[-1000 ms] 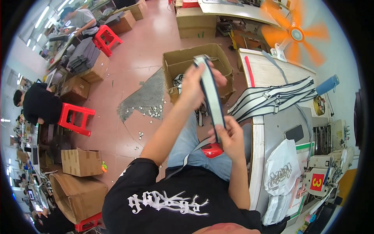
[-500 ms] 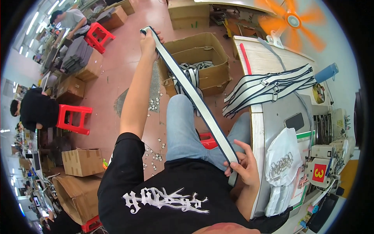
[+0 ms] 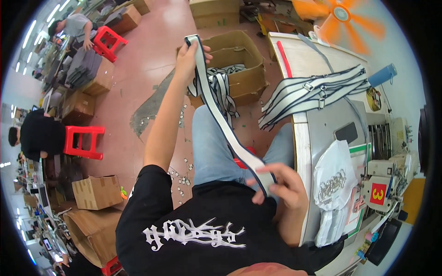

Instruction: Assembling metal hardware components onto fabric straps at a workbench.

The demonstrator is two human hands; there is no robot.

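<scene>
A long white webbing strap [image 3: 220, 120] with dark blue edges runs slantwise above my lap. Far out in front, my left hand [image 3: 188, 59] is closed around its upper end, with a short folded tip sticking out past the fingers. Close to my body, my right hand [image 3: 289, 186] pinches the lower end between thumb and fingers, somewhat smeared by motion. Between the two hands the strap hangs a little slack. Beyond it, similar straps [image 3: 222, 89] drape over the edge of an open cardboard box [image 3: 246, 85].
On the table at right lie a bundle of straps with metal buckles [image 3: 317, 92], a phone [image 3: 346, 132], a white bag of metal rings [image 3: 332, 177] and a blue bottle [image 3: 383, 75]. A sewing machine [image 3: 384, 179] stands at far right. An orange fan [image 3: 340, 14] spins behind. Small pieces [image 3: 184, 177] litter the floor.
The strap has gone from taut to slack and bent. My right hand has moved slightly up along with its end; my left hand has shifted a little to the right.
</scene>
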